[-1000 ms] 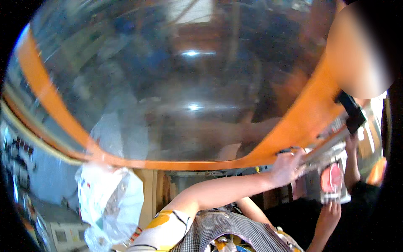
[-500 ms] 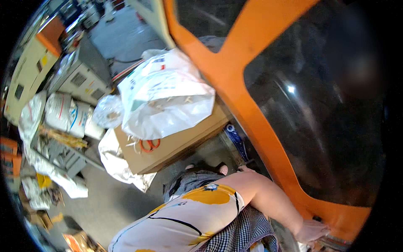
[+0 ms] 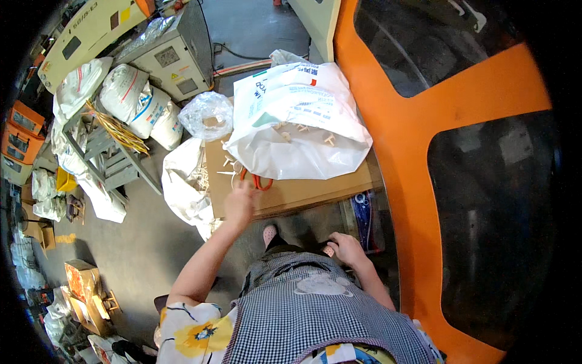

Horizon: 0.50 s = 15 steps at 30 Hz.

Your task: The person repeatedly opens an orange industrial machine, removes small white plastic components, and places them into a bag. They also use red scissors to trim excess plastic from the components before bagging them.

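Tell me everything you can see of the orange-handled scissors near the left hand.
The scissors lie flat on the brown cardboard sheet, just below the edge of the big white plastic sack. Only the orange loop handles show clearly; the blades are mostly hidden under the sack's edge and the left hand, so whether they are open or closed cannot be told. The fingers reach the nearer loop and seem to touch it, without a full grip. Small pale plastic pieces lie scattered beside them.
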{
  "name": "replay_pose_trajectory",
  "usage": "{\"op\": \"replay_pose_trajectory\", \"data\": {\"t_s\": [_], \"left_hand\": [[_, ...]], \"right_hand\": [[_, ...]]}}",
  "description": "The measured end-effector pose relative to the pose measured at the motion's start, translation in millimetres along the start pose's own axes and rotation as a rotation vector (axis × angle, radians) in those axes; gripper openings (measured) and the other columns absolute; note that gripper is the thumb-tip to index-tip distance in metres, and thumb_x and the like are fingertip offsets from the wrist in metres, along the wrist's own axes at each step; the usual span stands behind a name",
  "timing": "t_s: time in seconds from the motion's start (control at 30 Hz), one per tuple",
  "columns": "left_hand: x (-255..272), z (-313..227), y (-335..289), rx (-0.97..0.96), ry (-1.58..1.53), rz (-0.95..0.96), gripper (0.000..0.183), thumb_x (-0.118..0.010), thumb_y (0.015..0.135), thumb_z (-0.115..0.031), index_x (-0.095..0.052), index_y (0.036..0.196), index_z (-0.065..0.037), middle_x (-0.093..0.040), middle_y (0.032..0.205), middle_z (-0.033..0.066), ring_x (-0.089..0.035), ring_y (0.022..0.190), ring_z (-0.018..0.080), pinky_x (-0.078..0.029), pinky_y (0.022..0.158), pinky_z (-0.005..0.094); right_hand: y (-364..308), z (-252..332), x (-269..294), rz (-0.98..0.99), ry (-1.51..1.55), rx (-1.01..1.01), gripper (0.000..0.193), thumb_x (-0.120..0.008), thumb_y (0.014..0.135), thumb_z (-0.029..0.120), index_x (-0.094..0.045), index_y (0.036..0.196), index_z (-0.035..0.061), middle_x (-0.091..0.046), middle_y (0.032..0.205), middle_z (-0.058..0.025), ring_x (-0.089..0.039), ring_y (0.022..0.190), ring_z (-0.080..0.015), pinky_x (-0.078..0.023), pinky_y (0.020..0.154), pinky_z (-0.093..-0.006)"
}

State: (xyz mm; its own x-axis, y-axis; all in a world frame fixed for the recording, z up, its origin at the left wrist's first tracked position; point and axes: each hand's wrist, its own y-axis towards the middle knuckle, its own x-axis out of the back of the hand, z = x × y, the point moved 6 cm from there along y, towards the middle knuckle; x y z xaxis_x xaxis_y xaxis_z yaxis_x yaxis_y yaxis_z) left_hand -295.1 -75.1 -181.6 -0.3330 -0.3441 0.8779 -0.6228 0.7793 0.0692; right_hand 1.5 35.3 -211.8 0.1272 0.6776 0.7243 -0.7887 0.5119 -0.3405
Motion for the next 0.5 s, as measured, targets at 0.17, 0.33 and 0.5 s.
{"op": "replay_pose_trajectory", "data": {"t_s": [0.17,0.33,0.5], "left_hand": [[-19.0,79.3,30.0,0.231,0.127,-0.022,0.030,-0.056,0.085,-0.030,-0.050,0.097,-0.003,-0.056,0.090,0.0200,-0.059,0.081,0.0382,-0.047,0.067,0.0465],[-33.6,123.3,42.9,0.231,-0.058,-0.055,0.025,-0.057,0.084,-0.025,-0.056,0.091,-0.001,-0.061,0.076,0.0199,-0.060,0.074,0.0367,-0.045,0.065,0.0452],[49.3,140.3,1.1,0.278,-0.592,-0.078,0.020,-0.057,0.087,-0.015,-0.062,0.082,0.004,-0.056,0.057,0.0047,-0.050,0.049,0.0095,-0.039,0.047,0.0250]], "right_hand": [[41.7,52.6,-4.5,0.011,-0.118,0.106,0.023,-0.056,0.083,0.021,-0.057,0.097,0.0023,-0.061,0.092,-0.0180,-0.059,0.085,-0.0353,-0.048,0.074,-0.0426],[81.1,116.8,-6.8,-0.063,-0.133,0.289,0.021,-0.056,0.083,0.020,-0.056,0.095,0.0030,-0.061,0.088,-0.0163,-0.060,0.081,-0.0340,-0.048,0.071,-0.0427],[110.1,180.3,5.3,-0.135,0.243,0.418,0.027,-0.061,0.079,0.012,-0.055,0.104,0.0022,-0.061,0.088,-0.0169,-0.061,0.075,-0.0323,-0.050,0.069,-0.0370]]}}
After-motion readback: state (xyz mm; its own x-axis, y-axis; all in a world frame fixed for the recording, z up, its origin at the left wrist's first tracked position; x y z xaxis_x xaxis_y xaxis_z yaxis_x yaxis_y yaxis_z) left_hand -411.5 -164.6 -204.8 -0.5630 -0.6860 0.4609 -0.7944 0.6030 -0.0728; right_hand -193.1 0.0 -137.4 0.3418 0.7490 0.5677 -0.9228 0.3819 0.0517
